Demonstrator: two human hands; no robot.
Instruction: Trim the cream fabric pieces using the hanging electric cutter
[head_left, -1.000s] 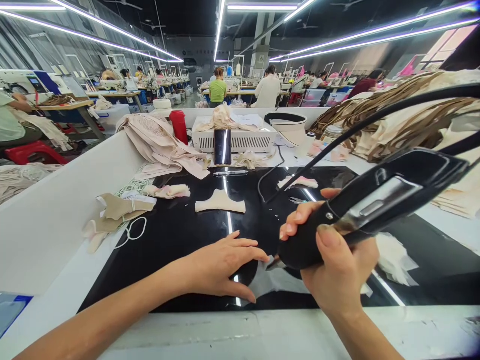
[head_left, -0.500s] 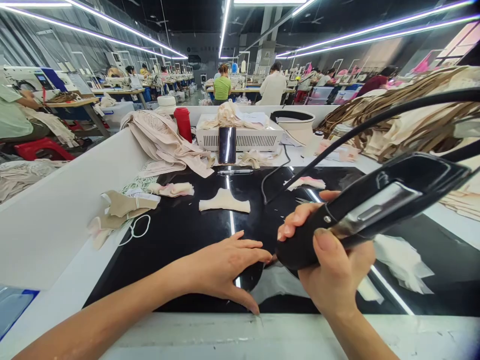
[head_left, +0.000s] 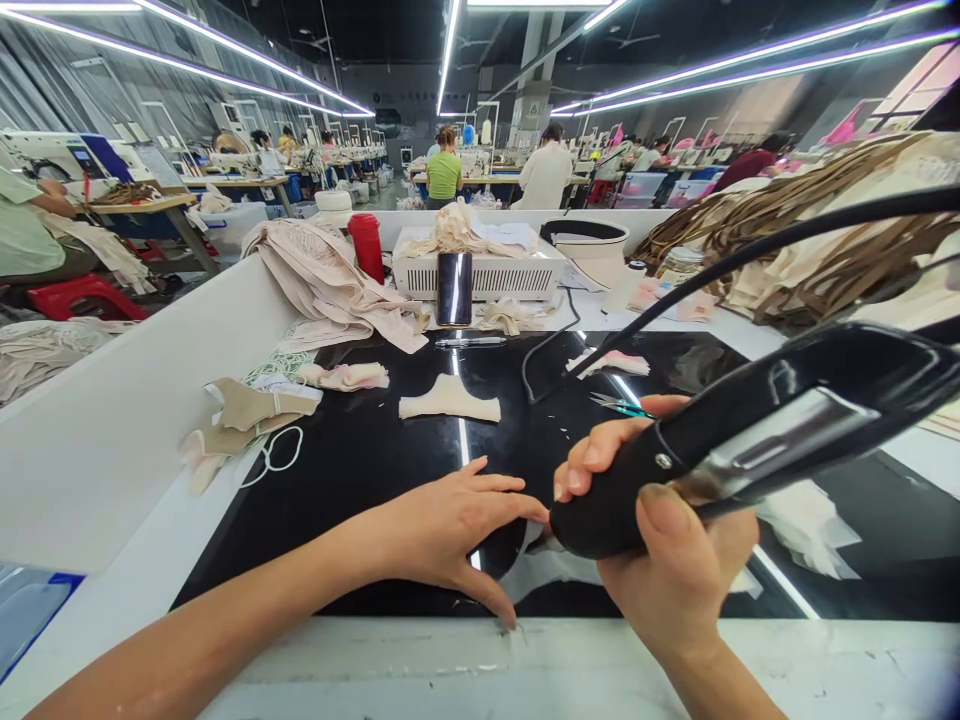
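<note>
My right hand [head_left: 682, 570] is wrapped round a black corded hand tool [head_left: 750, 430] with a silver lever, its thumb by the lever. The tool's rounded end points left, towards my other hand, and its working tip is hidden. My left hand [head_left: 465, 530] lies with fingers spread on the glossy black work surface [head_left: 352, 540], holding nothing. Its forefinger reaches the rounded end of the tool. Between the hands is a greyish, see-through patch [head_left: 551, 570]; I cannot tell whether it is sheer fabric or a reflection. A cream cut fabric piece [head_left: 450, 400] lies flat beyond my left hand.
Small scissors [head_left: 619, 404] lie behind my right hand, and white fabric scraps [head_left: 810, 530] to its right. A black cable [head_left: 720, 250] arches over the right side. At the back stand a phone [head_left: 454, 288], a white vented box [head_left: 510, 275] and a red cup [head_left: 365, 248].
My right hand and the tool have shifted slightly right, and the tool's back end sits lower. More of the scissors shows behind them. My left hand has barely moved.
</note>
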